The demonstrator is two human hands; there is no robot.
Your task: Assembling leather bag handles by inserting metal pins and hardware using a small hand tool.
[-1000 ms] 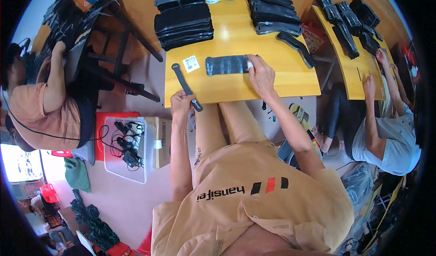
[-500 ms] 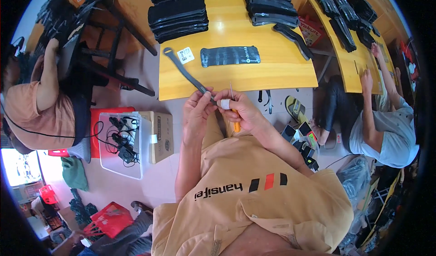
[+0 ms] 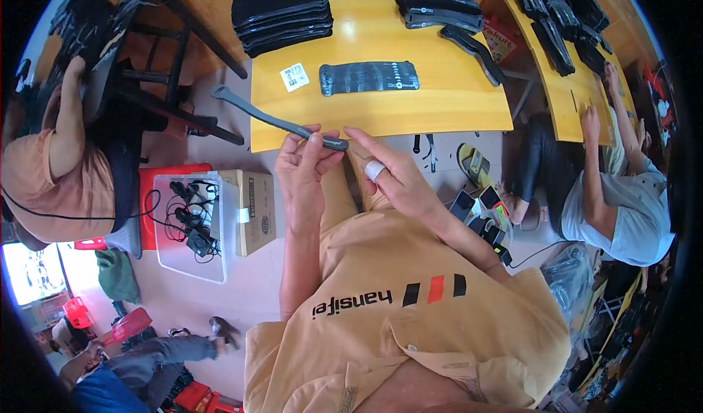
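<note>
A narrow dark grey strap [image 3: 263, 118] with a slot at its far tip reaches up and left in front of the table edge. My left hand [image 3: 302, 165] is closed on its near end, thumb on top. Beside that end, my right hand [image 3: 392, 177] has its index finger stretched toward the strap, a white wrap round one finger. Its other fingers curl under; what they hold, if anything, is hidden. On the yellow table [image 3: 439, 116] lie a flat dark textured sleeve [image 3: 370, 78] and a white printed label [image 3: 295, 77].
Stacks of black straps stand at the back left [image 3: 282, 17] and back right [image 3: 437, 3]; one curved strap [image 3: 474, 53] hangs near the right edge. A clear bin of cables [image 3: 192, 226] and a cardboard box [image 3: 256, 211] sit left. Co-workers sit at both sides.
The strap has swung left and flatter in my left hand. My right hand has come off its near end, and the orange-handled tool it held no longer shows. A person behind has shifted.
</note>
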